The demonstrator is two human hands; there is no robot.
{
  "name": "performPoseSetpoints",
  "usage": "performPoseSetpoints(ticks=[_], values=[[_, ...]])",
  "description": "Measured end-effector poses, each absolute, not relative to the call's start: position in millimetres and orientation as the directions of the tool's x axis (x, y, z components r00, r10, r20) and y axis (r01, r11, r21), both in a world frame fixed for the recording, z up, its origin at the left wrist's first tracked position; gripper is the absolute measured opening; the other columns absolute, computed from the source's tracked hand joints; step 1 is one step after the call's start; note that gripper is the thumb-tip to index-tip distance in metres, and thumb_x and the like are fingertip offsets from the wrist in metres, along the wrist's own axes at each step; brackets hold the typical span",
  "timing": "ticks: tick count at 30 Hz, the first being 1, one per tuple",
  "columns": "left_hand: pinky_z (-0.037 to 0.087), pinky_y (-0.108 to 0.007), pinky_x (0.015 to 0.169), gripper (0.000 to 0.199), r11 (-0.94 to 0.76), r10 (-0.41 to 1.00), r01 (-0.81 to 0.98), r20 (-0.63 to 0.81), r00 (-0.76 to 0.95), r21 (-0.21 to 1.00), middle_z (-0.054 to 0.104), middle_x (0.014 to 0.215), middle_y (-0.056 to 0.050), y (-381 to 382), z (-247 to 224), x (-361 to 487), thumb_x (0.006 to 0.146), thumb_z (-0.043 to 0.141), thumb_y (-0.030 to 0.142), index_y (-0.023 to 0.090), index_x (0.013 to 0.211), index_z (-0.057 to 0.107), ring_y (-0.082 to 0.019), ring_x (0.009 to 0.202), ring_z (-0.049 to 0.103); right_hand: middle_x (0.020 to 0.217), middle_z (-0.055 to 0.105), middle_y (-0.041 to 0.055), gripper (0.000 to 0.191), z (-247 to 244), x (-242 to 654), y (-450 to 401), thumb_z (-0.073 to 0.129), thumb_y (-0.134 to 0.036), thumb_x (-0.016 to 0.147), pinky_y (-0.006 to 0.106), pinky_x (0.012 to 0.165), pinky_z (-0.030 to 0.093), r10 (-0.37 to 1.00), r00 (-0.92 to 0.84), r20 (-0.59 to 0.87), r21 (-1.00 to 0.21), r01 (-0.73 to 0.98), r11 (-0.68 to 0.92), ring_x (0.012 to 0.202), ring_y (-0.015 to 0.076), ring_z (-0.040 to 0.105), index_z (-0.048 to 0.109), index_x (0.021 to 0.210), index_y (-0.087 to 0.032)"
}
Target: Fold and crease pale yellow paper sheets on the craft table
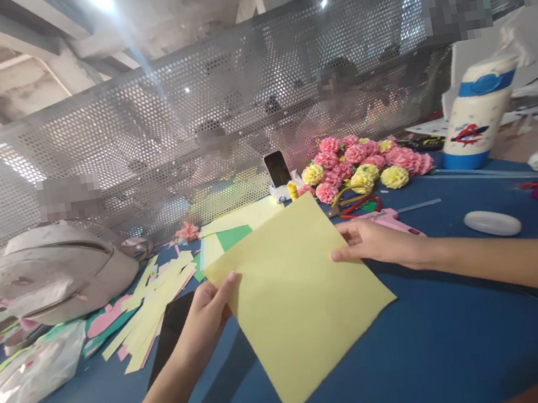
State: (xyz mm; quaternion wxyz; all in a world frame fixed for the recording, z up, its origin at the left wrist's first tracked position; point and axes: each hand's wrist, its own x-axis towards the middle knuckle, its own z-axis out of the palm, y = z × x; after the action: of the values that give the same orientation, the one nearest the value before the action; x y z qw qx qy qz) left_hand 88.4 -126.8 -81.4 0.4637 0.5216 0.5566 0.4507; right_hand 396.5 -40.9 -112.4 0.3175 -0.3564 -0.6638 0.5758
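A flat sheet of yellow paper (304,304) is held up over the blue table, tilted, between my two hands. My left hand (216,303) pinches its left edge, thumb on top and fingers hidden underneath. On the opposite edge, my right hand (366,241) grips the sheet with the thumb in front. Just behind the right hand lies a pink glue gun (395,217), with red-handled scissors (363,206) near it. A dark flat object (172,330) rests beside my left forearm.
Yellow paper strips (158,305) and a grey backpack (57,273) are on the left. Pink and yellow paper flowers (354,165) are piled at the back, next to a propped phone (277,168). A bottle (481,112) and a white oval object (492,222) stand right. A perforated metal screen (163,136) borders the table.
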Motion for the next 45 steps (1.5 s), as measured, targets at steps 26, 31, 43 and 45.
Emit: performPoseSetpoints(ticks=[26,31,43,45], values=[[0.043,-0.048,0.109,0.047,-0.251,0.968,0.727,0.162,0.193,0.639,0.062,0.138,-0.009,-97.1,-112.3,61.6,0.089,0.057,0.044,0.023,0.131,0.063,-0.032,0.131,0.055,0.124,0.070,0.0048,0.042,-109.5,388.6,-36.3,0.056,-0.041,0.093,0.039,0.097,0.052,0.782,-0.597,0.179,-0.815,0.355,0.458,0.114,0.0269,0.066,0.065,0.131,-0.026],[0.039,-0.048,0.113,0.052,-0.282,0.959,0.755,0.164,0.229,0.592,0.059,0.142,-0.009,-101.0,-126.9,73.1,0.082,0.066,0.032,0.023,0.133,0.061,-0.031,0.132,0.053,0.151,0.048,0.0034,0.040,-111.3,385.3,-40.3,0.054,-0.057,0.092,0.047,0.116,0.031,0.732,-0.646,0.216,-0.697,0.423,0.579,0.139,0.0316,0.042,0.076,0.110,-0.029],[0.011,-0.062,0.120,0.097,-0.318,0.926,0.850,-0.055,0.373,0.421,0.012,0.165,-0.016,-123.7,-124.0,89.2,0.076,0.071,0.063,0.026,0.155,0.029,-0.039,0.152,0.006,0.157,0.031,0.0125,0.071,-112.3,360.0,-49.2,0.075,-0.046,0.075,0.042,0.102,0.050,0.701,-0.711,0.058,-0.871,0.307,0.384,0.139,0.0301,0.041,0.049,0.138,-0.026],[0.006,-0.063,0.119,0.100,-0.356,0.908,0.855,-0.080,0.412,0.377,0.010,0.165,-0.016,-126.9,-126.7,92.6,0.077,0.070,0.064,0.024,0.157,0.023,-0.039,0.152,0.004,0.148,0.043,0.0166,0.075,-112.2,353.3,-43.9,0.074,-0.050,0.075,0.037,0.094,0.055,0.693,-0.721,-0.019,-0.919,0.286,0.273,0.139,0.0287,0.042,0.043,0.139,-0.023]])
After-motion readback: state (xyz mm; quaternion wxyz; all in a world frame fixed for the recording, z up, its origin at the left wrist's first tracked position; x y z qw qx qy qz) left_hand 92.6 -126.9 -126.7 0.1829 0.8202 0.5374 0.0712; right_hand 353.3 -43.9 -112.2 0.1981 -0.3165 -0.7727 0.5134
